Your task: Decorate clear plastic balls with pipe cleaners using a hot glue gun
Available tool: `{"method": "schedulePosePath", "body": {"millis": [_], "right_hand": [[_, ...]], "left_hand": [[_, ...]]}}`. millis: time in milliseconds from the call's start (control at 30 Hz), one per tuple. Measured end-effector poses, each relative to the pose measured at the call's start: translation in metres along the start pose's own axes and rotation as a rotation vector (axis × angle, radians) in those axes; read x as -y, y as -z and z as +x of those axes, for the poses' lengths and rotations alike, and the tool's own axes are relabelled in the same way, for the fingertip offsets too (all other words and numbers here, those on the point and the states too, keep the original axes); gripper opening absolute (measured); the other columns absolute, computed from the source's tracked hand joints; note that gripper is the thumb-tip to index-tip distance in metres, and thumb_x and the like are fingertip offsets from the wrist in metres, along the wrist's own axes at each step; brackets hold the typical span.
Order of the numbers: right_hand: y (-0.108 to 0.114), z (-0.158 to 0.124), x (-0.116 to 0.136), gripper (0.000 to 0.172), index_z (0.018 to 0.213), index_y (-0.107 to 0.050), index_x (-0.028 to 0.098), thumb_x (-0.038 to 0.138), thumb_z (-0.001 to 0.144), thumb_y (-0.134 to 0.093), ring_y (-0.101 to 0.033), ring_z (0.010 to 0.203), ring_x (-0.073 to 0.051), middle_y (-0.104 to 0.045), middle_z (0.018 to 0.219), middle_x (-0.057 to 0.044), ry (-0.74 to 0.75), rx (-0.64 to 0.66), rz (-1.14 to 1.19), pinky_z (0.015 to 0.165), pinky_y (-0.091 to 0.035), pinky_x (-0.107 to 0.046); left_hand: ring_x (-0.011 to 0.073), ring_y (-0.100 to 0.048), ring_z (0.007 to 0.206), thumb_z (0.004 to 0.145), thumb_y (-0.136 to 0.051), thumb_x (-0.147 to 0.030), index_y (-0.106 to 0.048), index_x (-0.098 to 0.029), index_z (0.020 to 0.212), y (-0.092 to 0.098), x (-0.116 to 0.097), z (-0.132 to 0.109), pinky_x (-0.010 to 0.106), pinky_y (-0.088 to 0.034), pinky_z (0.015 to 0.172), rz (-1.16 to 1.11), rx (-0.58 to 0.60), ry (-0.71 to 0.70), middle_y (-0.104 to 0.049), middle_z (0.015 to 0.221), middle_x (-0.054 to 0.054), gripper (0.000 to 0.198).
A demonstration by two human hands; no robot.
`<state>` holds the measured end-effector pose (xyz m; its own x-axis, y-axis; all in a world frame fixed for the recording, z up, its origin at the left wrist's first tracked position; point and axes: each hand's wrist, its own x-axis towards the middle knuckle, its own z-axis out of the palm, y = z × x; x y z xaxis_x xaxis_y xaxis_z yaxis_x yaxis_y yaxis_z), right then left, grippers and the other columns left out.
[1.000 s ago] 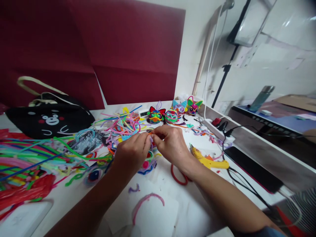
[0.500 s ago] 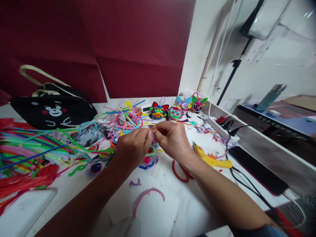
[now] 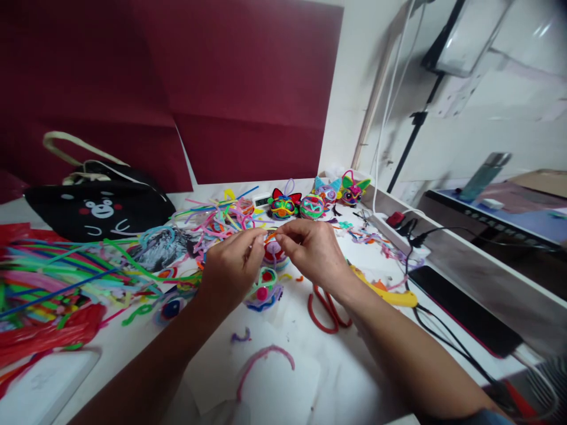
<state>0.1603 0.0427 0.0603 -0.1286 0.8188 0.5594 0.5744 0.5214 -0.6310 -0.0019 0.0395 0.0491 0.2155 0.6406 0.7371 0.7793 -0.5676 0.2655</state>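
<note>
A short orange pipe cleaner [image 3: 269, 237] spans the small gap between my fingertips. My left hand [image 3: 233, 262] pinches one end, and my right hand [image 3: 312, 251] pinches the other with its wrist bent inward. Below the fingers sits a round pink-and-purple pipe-cleaner piece [image 3: 275, 254], partly hidden. Nearer to me lies a colourful pipe-cleaner head [image 3: 264, 292] with a pink nose and a purple-blue edge. Red-handled scissors [image 3: 325, 313] rest beneath my right forearm, their blades out of sight. A curved pink pipe cleaner [image 3: 261, 357] lies in front on white paper [image 3: 283, 386].
Finished lion-like heads [image 3: 312, 205] line the back. Loose pipe cleaners [image 3: 57, 268] heap at left beside a black bag [image 3: 101, 203]. At right are a yellow glue gun [image 3: 390, 293], a phone [image 3: 465, 310], a power strip [image 3: 392, 233] and trailing cables.
My hands have drawn slightly apart, and the orange pipe cleaner shows more between them. More of the round pieces below and the scissor handles is visible. The view has shifted slightly.
</note>
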Motion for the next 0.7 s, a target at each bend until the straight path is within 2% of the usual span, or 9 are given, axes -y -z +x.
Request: {"method": "schedulePosePath", "body": {"millis": [100, 200, 300, 367, 500, 700], "right_hand": [[0.0010, -0.0002, 0.0009, 0.015, 0.078, -0.072, 0.017, 0.013, 0.082, -0.057, -0.059, 0.058, -0.011, -0.069, 0.067, 0.000, 0.011, -0.007, 0.002, 0.056, -0.039, -0.021], [0.0021, 0.0002, 0.0021, 0.015, 0.078, -0.072, 0.017, 0.013, 0.082, -0.058, -0.060, 0.058, -0.011, -0.069, 0.067, 0.000, 0.003, -0.018, -0.004, 0.055, -0.039, -0.021], [0.0025, 0.0009, 0.0027, 0.014, 0.076, -0.071, 0.017, 0.013, 0.081, -0.058, -0.057, 0.055, -0.010, -0.068, 0.065, 0.001, -0.002, -0.020, -0.015, 0.054, -0.037, -0.020], [0.0020, 0.0009, 0.0026, 0.014, 0.075, -0.071, 0.016, 0.013, 0.081, -0.059, -0.055, 0.053, -0.009, -0.067, 0.064, 0.001, 0.011, -0.017, -0.014, 0.053, -0.037, -0.020], [-0.0005, -0.0006, 0.0019, 0.014, 0.081, -0.072, 0.016, 0.014, 0.083, -0.058, -0.059, 0.059, -0.011, -0.069, 0.068, -0.001, 0.064, -0.009, -0.038, 0.057, -0.039, -0.021], [-0.0025, -0.0022, 0.0019, 0.020, 0.088, -0.072, 0.015, 0.017, 0.089, -0.052, -0.061, 0.070, -0.015, -0.068, 0.078, -0.006, 0.206, -0.002, -0.244, 0.066, -0.041, -0.024]], "left_hand": [[0.0141, -0.063, 0.059, 0.088, -0.049, -0.032, -0.070, -0.018, 0.092, 0.0058, -0.0036, 0.0033, 0.023, -0.047, 0.059, -0.156, 0.090, 0.172, -0.071, 0.070, 0.000, 0.025], [0.0114, -0.053, 0.044, 0.087, -0.051, -0.035, -0.068, -0.020, 0.081, 0.0082, -0.0043, 0.0056, 0.022, -0.041, 0.046, -0.345, 0.199, 0.332, -0.060, 0.051, -0.005, 0.023], [0.0098, -0.046, 0.038, 0.084, -0.054, -0.036, -0.062, -0.020, 0.070, 0.0081, -0.0038, 0.0075, 0.021, -0.036, 0.039, -0.541, 0.274, 0.465, -0.051, 0.043, -0.007, 0.023], [0.0086, -0.042, 0.036, 0.083, -0.056, -0.035, -0.060, -0.020, 0.068, 0.0074, -0.0039, 0.0087, 0.020, -0.033, 0.037, -0.648, 0.284, 0.533, -0.050, 0.043, -0.007, 0.021], [0.0063, -0.040, 0.037, 0.081, -0.058, -0.032, -0.057, -0.018, 0.062, 0.0058, -0.0039, 0.0102, 0.018, -0.029, 0.035, -0.784, 0.286, 0.587, -0.048, 0.044, -0.007, 0.024], [0.0041, -0.037, 0.035, 0.080, -0.058, -0.028, -0.055, -0.017, 0.059, 0.0046, -0.0042, 0.0098, 0.015, -0.027, 0.033, -0.876, 0.290, 0.635, -0.046, 0.042, -0.007, 0.024]]}}
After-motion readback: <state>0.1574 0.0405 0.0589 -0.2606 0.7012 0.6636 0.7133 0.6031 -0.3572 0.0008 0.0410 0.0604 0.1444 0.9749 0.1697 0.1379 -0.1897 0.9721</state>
